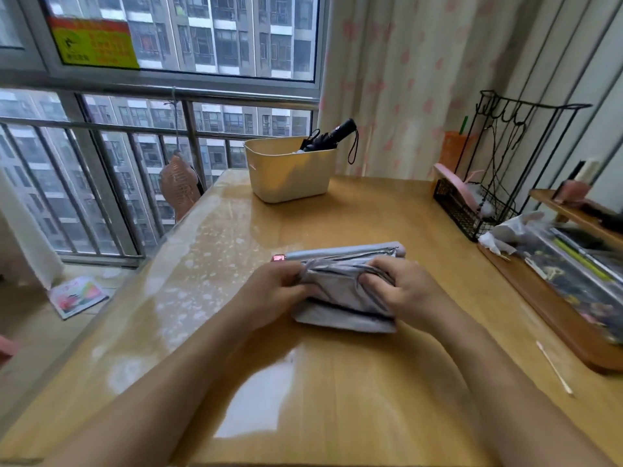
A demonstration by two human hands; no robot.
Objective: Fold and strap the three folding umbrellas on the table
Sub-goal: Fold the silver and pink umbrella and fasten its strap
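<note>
2 hands on 1 umbrella; field of work is the wooden table, glossy, window side to the left.

Cream plastic basket at the far centre of the table. A black folding umbrella leans in it, handle up and to the right, wrist loop hanging over the rim. Looks already rolled; strap not legible.

Grey folding umbrella lies flat at the table's middle, near the person. Long axis runs left to right, across the body. A pink tip or handle end shows at the far left end. Canopy is loose, pleats bunched, not yet wound.

Left hand grips the left end of the bunched fabric, fingers curled shut on it. Right hand pinches the right end the same way, fingers closed on the folds.

Judgement: both hands equally near, 1 at each end of the axis, so the roll should turn about that left-right line, fabric wound away or toward the body. Strap not visible. Third umbrella not visible.
</note>
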